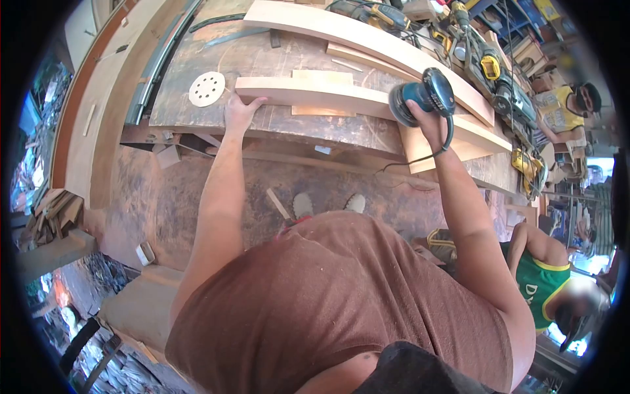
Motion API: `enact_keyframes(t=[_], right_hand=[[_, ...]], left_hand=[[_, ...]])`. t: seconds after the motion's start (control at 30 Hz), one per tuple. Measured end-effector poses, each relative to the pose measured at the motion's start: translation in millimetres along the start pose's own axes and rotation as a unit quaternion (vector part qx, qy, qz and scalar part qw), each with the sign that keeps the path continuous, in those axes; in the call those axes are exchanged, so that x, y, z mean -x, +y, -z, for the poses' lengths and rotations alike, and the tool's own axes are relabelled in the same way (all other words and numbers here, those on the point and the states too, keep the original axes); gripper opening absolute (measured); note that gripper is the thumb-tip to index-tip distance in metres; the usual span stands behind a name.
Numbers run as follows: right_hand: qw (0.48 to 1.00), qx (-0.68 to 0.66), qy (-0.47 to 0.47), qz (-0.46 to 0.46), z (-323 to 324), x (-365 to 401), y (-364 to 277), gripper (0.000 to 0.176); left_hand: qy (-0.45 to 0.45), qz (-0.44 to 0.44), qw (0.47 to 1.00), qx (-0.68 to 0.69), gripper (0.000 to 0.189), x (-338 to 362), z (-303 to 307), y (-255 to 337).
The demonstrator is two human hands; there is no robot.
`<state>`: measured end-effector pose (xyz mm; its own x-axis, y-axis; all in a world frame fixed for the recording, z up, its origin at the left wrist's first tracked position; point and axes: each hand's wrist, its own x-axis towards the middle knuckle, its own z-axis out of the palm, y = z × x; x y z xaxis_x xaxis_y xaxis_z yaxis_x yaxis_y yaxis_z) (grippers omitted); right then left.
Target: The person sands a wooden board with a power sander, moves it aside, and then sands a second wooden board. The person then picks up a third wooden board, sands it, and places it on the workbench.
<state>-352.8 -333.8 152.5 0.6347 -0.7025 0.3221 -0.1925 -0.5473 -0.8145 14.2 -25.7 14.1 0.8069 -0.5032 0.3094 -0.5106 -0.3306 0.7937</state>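
Observation:
My left hand (241,114) grips the left end of a long wooden board (315,94), its thumb along the near side and the other fingers at the end. My right hand (430,126) is closed around a teal and black orbital sander (430,94). The sander's round pad overlaps the right part of the board, and its dark cord (449,134) hangs down past my wrist. Flat pieces of wood (321,76) lie under the board. A round sanding disc with holes (207,89) rests on the workbench (177,108) to the left of my left hand.
A longer, wider board (367,34) stretches across the back of the workbench. Several power tools (491,64) crowd its right side. One person in a green top (541,289) is at the lower right; another in yellow (558,108) is farther off. Wood scraps (59,213) are piled at left.

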Motion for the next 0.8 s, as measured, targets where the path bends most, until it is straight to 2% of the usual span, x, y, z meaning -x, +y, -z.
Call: enact_keyframes(t=[0.07, 0.17, 0.23, 0.27, 0.33, 0.37, 0.43, 0.47, 0.53, 0.57, 0.63, 0.67, 0.7, 0.73, 0.77, 0.8], right_hand=[[0.999, 0.018, 0.035, 0.000, 10.9, 0.0, 7.7, 0.049], [0.999, 0.032, 0.018, -0.004, 19.7, -3.0, 7.1, 0.048], [0.999, 0.009, -0.006, -0.030, 10.4, -6.1, 1.0, 0.048], [0.999, -0.018, -0.021, -0.034, 4.1, -5.1, -2.1, 0.048], [0.997, -0.035, -0.058, -0.029, -13.3, -8.4, -15.8, 0.050], [0.996, -0.043, -0.072, -0.029, -23.7, -7.7, -21.2, 0.054], [0.989, -0.053, -0.133, -0.040, -45.3, -10.8, -36.6, 0.059], [0.980, -0.124, -0.151, -0.026, -61.3, -13.2, -33.6, 0.060], [0.958, -0.223, -0.178, -0.002, -91.4, -16.8, -36.6, 0.065], [0.963, -0.198, -0.183, 0.022, -111.7, -23.5, -22.7, 0.064], [0.951, -0.221, -0.216, 0.031, -128.1, -34.0, -41.3, 0.061], [0.952, -0.207, -0.225, 0.025, -127.8, -37.5, -56.9, 0.060], [0.952, -0.194, -0.236, 0.018, -129.0, -38.9, -70.0, 0.060], [0.954, -0.160, -0.243, 0.073, -142.6, -49.6, -69.3, 0.066], [0.954, -0.165, -0.239, 0.075, -148.8, -54.5, -66.0, 0.066], [0.953, -0.135, -0.258, 0.086, -149.2, -60.3, -70.9, 0.069]], left_hand=[[0.002, 0.002, 1.000, 0.019, 0.083, -2.1, -1.3, -2.0], [-0.033, 0.029, 0.999, 0.010, 0.081, -1.4, 0.9, -6.7], [-0.054, 0.049, 0.990, 0.121, 0.096, -0.6, 1.1, -8.0], [-0.057, 0.049, 0.990, 0.118, 0.096, 2.8, -0.1, -6.3], [0.118, -0.073, 0.990, 0.004, 0.113, 10.9, 3.2, 18.9], [0.115, -0.076, 0.990, 0.000, 0.113, 16.4, 5.1, 34.9], [0.120, -0.155, 0.981, -0.005, 0.127, 26.2, 8.3, 82.8], [0.119, -0.158, 0.980, -0.012, 0.127, 26.1, 2.4, 102.4], [-0.002, -0.227, 0.974, -0.005, 0.132, 26.2, -13.7, 135.7], [-0.006, -0.232, 0.973, -0.011, 0.132, 23.2, -23.8, 147.3], [-0.119, -0.209, 0.965, 0.102, 0.137, 9.6, -44.2, 164.6], [-0.174, -0.158, 0.953, 0.190, 0.131, 4.3, -58.9, 156.7], [-0.176, -0.160, 0.953, 0.186, 0.131, 2.6, -56.6, 160.9], [-0.178, -0.105, 0.970, 0.129, 0.128, 0.5, -48.1, 164.9], [-0.178, -0.051, 0.980, 0.071, 0.124, -2.5, -41.2, 168.5], [-0.147, -0.077, 0.986, 0.028, 0.115, -4.6, -40.7, 167.1]])
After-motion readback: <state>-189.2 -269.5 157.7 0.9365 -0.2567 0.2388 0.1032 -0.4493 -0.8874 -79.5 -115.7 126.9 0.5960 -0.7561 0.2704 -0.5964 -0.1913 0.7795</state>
